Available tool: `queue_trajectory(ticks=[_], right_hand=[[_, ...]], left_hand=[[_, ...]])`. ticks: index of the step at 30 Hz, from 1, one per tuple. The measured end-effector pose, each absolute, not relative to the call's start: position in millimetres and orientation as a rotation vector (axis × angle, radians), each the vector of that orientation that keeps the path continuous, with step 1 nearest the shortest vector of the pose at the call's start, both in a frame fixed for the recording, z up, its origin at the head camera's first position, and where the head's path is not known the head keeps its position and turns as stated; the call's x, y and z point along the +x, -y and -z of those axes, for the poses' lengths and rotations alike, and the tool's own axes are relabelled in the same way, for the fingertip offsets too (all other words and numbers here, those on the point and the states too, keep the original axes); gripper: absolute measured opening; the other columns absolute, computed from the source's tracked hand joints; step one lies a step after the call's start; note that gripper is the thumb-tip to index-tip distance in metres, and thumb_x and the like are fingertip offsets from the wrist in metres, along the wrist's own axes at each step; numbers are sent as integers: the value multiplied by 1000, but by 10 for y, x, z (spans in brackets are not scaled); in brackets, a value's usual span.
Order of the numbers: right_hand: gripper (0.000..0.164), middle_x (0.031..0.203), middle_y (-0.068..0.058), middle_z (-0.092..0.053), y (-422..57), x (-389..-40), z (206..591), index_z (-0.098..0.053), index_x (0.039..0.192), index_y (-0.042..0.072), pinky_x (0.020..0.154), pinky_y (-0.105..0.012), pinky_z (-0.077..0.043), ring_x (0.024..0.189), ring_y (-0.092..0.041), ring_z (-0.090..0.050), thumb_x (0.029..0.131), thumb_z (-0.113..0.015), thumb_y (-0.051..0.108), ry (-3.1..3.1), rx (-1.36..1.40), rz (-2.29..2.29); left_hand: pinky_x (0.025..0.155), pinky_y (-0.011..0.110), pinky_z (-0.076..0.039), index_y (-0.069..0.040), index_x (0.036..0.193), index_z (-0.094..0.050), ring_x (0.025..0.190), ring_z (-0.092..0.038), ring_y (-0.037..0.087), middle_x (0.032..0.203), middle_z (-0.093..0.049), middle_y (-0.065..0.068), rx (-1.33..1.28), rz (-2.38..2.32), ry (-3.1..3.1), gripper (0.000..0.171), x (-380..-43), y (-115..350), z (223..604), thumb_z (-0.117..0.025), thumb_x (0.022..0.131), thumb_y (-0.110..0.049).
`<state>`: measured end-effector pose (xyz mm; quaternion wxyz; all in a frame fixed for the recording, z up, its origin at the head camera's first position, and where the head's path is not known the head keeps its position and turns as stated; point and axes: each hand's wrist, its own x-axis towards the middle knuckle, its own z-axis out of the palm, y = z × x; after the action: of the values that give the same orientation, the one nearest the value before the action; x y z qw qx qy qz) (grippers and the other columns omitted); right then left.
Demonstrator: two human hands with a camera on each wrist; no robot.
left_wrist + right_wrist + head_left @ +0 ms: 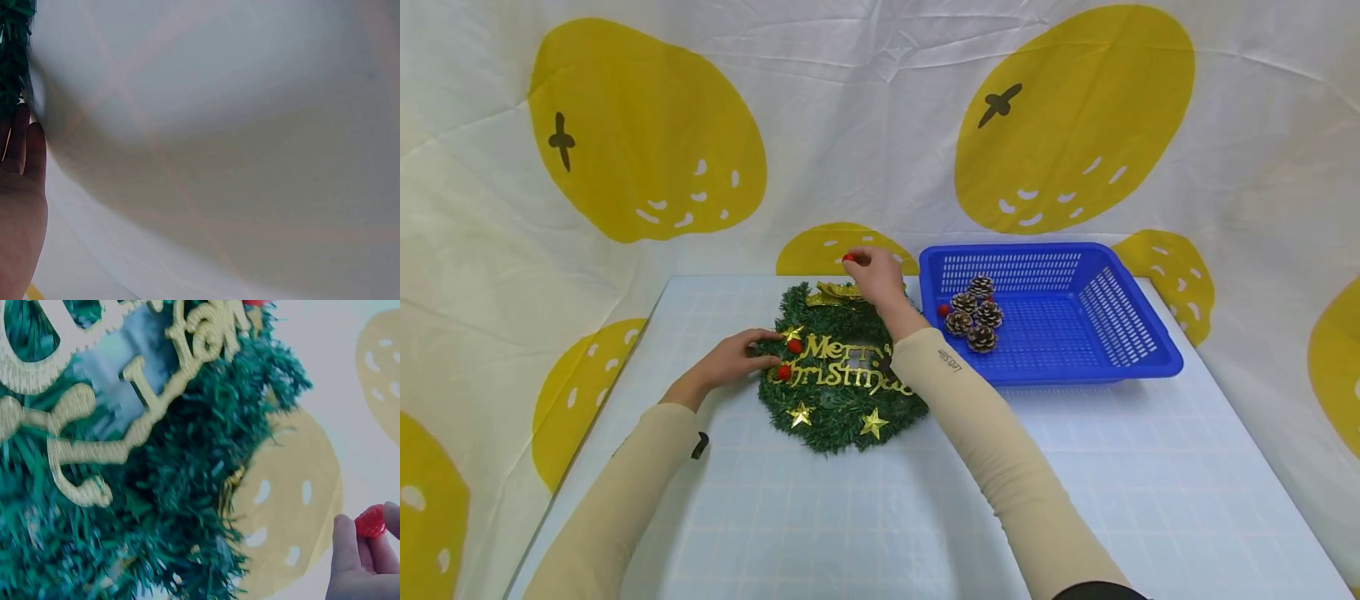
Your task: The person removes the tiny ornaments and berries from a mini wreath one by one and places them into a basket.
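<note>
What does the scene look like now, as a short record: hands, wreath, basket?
Left hand: touches the left side of the wreath
Right hand: pinches a red ball near the wreath's far edge
Wreath: green, lying on the table
On wreath: gold "Merry Christmas" lettering, three gold stars in view, gold bow at the far edge, two red balls on the left
Basket: blue basket, right of the wreath
In basket: five pine cones; red balls beside them, one partly hidden

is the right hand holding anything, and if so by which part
The right hand pinches a small, round, red textured ball by its sides, between the fingers.
</note>
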<state>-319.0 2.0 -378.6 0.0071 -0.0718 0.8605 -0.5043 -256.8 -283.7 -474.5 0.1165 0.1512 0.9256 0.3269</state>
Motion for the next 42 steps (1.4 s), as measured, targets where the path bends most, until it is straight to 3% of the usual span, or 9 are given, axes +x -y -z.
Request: queue_trajectory(ticks=[17,42], right_hand=[[42,131,-7,-62,-458,-3367,3580,-56,140,9,94,-31,-49,121,-21,-57,99,-60,19,-2599,-50,1810],[43,135,-10,-58,-1354,-3538,3566,-55,141,11,103,-36,-44,125,-25,-52,99,-60,19,-2699,227,1734]], left_hand=[[105,58,-36,-13,141,-53,127,-46,41,148,-43,17,452,-949,-2710,60,-2561,2853,4739,-67,92,-44],[105,57,-37,-12,141,-52,129,-45,43,148,-42,18,421,-953,-2705,58,-2538,2825,4712,-67,93,-42]])
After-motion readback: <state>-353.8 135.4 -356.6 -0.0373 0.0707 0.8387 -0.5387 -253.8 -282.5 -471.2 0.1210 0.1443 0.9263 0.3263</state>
